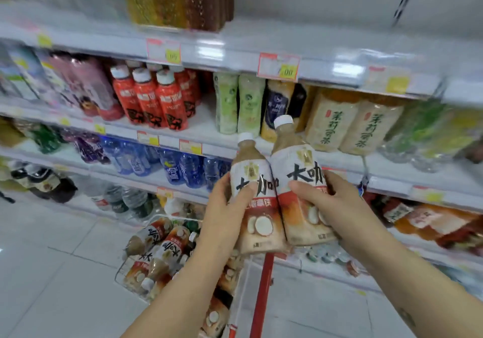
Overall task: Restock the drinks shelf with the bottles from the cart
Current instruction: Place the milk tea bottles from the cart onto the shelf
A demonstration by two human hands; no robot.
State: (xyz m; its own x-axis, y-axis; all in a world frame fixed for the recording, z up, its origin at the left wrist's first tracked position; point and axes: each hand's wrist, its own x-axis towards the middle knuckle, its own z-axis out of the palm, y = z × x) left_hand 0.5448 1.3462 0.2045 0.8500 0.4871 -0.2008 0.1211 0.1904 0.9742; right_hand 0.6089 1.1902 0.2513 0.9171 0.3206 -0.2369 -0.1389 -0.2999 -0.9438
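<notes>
plastic bottles full of beige drink, glossy sleeve labels: likely weighty, stiff enough, a bit slick. left hand (222, 212) wraps the left bottle (258, 222) mid-body and right hand (339, 207) wraps the right bottle (298, 215) the same way, the two touching, raised before the drinks shelf (206, 126) above the cart (264, 280). mid-label grip looks sound; i'd avoid the narrow necks.

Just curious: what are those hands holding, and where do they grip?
Left hand grips the left bottle, right hand the right bottle, each round its labelled middle.
</notes>
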